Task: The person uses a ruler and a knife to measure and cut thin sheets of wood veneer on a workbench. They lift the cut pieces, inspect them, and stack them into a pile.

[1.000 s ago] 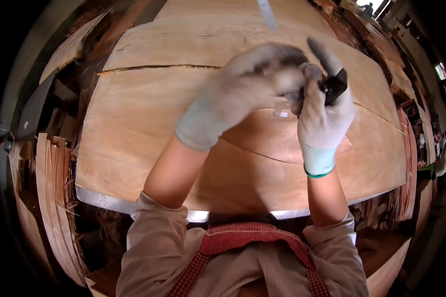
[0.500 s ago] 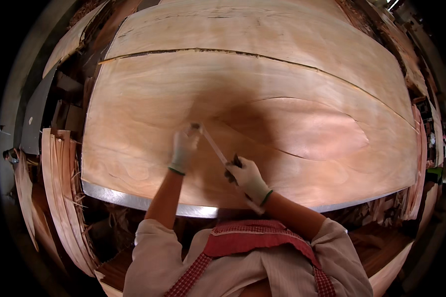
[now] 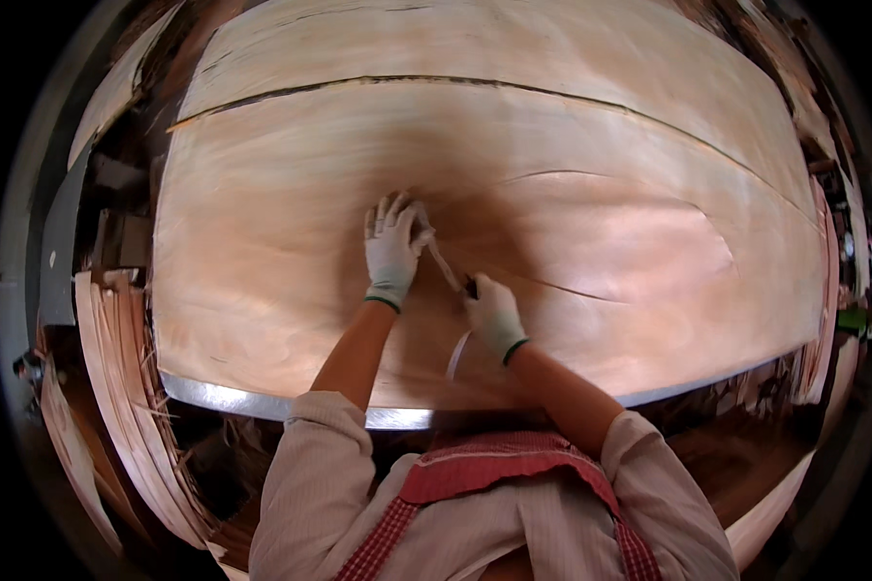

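As a person in a light striped shirt [image 3: 310,484] and a red apron [image 3: 513,470] bends over a broad, pale wood sheet [image 3: 262,213], both gloved hands meet along a narrow white strip [image 3: 443,263] just left of the sheet's middle; the left hand [image 3: 392,252] lies on the sheet, fingers pointing toward its far side, its grip spread, with the thumb out at the upper end of the strip; whether thumb and strip touch is too blurred to tell. The right hand [image 3: 495,318], closer to the sheet's near edge, has its grip curled around a dark object [image 3: 471,288], of which only a small end shows; the strip slants over the sheet from the left thumb to that dark end, while a loose white length [image 3: 457,356] hangs below the right hand, toward the sheet's near edge. Across the right half of the sheet spreads a pinkish oval patch [image 3: 639,232], partly outlined by thin curved lines; a dark line [image 3: 388,78] bows across the sheet's far part, from its left edge to its right; along the sheet's near edge shines the metal rim of the table [image 3: 397,419]; beyond the sheet's left edge stand a grey panel [image 3: 60,257] and a bundle of thin wood strips [image 3: 116,387].
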A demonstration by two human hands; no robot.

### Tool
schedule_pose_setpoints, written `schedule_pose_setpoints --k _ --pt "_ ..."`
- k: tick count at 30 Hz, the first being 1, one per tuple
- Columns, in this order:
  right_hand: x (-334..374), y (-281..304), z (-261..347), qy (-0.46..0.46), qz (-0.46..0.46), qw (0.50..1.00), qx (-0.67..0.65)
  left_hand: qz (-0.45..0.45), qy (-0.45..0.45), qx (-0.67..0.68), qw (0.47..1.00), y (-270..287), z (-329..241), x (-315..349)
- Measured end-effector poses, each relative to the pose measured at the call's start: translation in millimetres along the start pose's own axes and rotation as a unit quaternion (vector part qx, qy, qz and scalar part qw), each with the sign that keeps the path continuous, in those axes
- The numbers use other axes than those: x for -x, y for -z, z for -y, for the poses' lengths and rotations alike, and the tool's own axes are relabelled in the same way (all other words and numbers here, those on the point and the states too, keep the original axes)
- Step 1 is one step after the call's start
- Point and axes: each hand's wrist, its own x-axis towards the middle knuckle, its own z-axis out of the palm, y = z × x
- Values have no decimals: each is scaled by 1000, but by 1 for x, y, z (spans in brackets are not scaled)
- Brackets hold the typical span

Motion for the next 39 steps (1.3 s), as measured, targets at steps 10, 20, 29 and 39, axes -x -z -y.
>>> schedule_pose_setpoints --k 10,20,29,39 --pt "64 218 -117 -80 -202 934 -282 5 -89 131 987 -49 -148 -45" --pt "92 235 -192 -162 -251 877 -377 162 -306 131 929 -161 -396 3" --pt "92 441 -250 -103 -270 957 -5 145 -324 74 932 -178 -435 7" --pt "-55 552 -300 -85 -332 939 18 135 -472 72 868 -264 -585 -64"
